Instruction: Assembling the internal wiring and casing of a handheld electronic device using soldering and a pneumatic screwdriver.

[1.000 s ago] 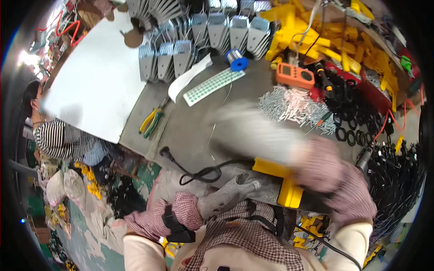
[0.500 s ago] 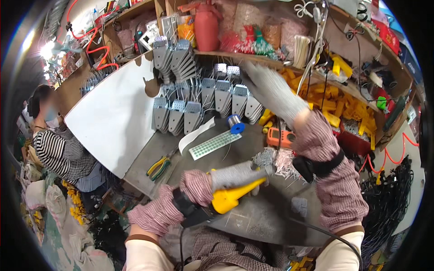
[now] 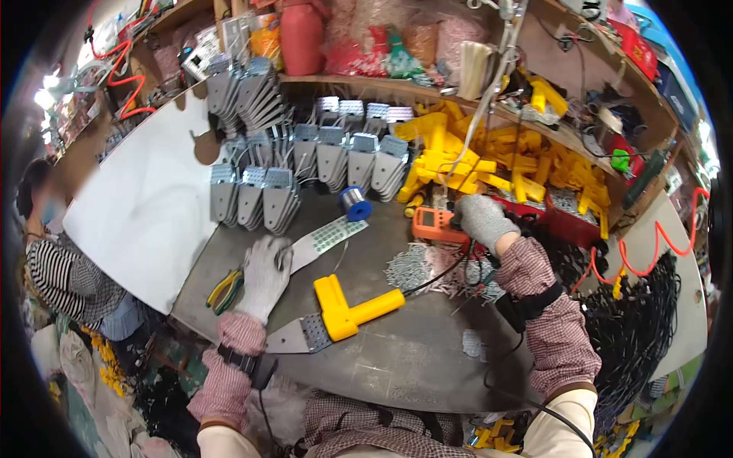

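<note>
My left hand (image 3: 266, 276), in a grey knit glove, has its thumb and fingers closed at the lower left end of a white strip with green dots (image 3: 336, 233). Beside its wrist lie pliers with yellow-green handles (image 3: 224, 292). My right hand (image 3: 487, 221), gloved too, curls at the right end of an orange multimeter (image 3: 437, 224); its fingertips are partly hidden. Below the wrist, dark leads hang. Between my hands rests a yellow plastic handle (image 3: 345, 311), joined to a grey perforated metal plate (image 3: 294, 337); a black cord meets its right end.
Several stacks of grey metal plates (image 3: 332, 153) stand at the back left. A blue solder spool (image 3: 356, 204) sits near the strip. Yellow handles (image 3: 458, 160) pile up at the back right. Small screws (image 3: 416, 266) lie in front of the multimeter. A person (image 3: 72, 259) is at the far left.
The yellow handle has left my left hand and lies on the table. My left hand has moved left to the strip; my right hand has come down from the plate stacks to the multimeter.
</note>
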`<state>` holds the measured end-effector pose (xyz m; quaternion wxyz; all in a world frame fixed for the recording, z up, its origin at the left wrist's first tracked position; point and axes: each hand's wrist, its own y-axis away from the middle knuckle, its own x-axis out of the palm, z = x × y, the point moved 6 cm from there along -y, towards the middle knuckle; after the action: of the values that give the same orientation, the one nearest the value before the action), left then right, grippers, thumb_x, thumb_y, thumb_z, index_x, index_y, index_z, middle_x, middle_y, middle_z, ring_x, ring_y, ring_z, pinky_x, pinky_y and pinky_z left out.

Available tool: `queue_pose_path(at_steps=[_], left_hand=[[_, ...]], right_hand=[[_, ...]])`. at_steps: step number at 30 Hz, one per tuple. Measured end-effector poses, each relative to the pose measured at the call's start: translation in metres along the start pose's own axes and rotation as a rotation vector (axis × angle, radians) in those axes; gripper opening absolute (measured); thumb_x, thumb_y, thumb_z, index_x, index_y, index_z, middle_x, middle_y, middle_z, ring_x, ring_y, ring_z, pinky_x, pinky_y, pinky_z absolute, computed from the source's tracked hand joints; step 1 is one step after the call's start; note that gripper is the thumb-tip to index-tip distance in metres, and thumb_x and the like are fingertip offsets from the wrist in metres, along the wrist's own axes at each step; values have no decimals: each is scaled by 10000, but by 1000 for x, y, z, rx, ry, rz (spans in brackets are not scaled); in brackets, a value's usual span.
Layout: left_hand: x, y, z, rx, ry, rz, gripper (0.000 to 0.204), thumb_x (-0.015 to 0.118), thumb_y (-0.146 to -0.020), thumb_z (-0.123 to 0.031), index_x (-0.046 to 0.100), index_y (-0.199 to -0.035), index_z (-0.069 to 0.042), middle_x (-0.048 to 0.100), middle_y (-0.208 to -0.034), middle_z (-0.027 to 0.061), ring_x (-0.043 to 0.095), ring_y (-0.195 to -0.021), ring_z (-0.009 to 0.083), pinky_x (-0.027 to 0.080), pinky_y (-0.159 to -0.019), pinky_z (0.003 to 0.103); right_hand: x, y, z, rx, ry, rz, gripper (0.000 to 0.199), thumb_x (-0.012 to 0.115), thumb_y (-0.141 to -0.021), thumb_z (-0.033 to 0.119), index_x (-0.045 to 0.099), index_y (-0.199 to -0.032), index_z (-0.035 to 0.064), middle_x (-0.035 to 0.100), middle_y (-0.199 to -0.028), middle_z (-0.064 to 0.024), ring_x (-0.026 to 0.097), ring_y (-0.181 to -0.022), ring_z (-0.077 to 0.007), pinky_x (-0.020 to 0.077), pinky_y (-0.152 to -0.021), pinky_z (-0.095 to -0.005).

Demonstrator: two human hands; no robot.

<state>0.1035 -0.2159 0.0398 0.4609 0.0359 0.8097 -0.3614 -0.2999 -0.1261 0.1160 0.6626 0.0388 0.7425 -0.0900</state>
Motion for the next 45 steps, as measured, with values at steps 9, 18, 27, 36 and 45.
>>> queue_pose_path(at_steps=[9, 18, 27, 36, 45], left_hand=[[67, -33, 5, -130, 26, 498, 764, 771, -817, -386, 465, -1439, -65, 571, -1348, 195, 512, -1289, 376, 372, -1070, 511], [5, -30, -43, -456, 1109, 371, 301, 746, -915, -137, 699, -1184, -11, 739, -1036, 50, 665, -932, 123, 543, -820, 281], [-24, -16, -68, -197, 921, 189, 242, 601, -957, -95, 613, -1170, 18, 634, -1144, 197, 638, -1048, 327, 502, -911, 384], [-31, -22, -81, 221, 108, 62, 262, 628, -904, -147, 631, -1130, -15, 580, -1123, 200, 566, -1068, 380, 456, -936, 485], [0, -29, -20, -18, -258, 126, 552, 650, -912, -238, 477, -1384, -7, 518, -1363, 219, 472, -1281, 402, 366, -1086, 532]], right_hand=[[20, -35, -2, -23, 34, 79, 219, 583, -889, 127, 750, -982, 19, 736, -1001, -225, 719, -921, -414, 581, -778, -488], [-51, 65, 179, -353, -523, -551, 378, 750, -777, 101, 669, -1145, 128, 595, -1151, -90, 549, -1150, -328, 397, -1049, -485], [-45, 54, 215, -374, -607, -616, 231, 698, -865, 185, 682, -1080, 102, 629, -1047, -66, 593, -1062, -270, 407, -981, -466], [-31, 40, 223, -261, -501, -602, 178, 742, -813, 189, 673, -942, 87, 646, -988, -85, 613, -1008, -292, 432, -946, -460], [44, 0, 193, -18, -1086, -246, 196, 703, -841, 161, 656, -965, 16, 661, -910, -151, 659, -918, -353, 505, -895, -441]])
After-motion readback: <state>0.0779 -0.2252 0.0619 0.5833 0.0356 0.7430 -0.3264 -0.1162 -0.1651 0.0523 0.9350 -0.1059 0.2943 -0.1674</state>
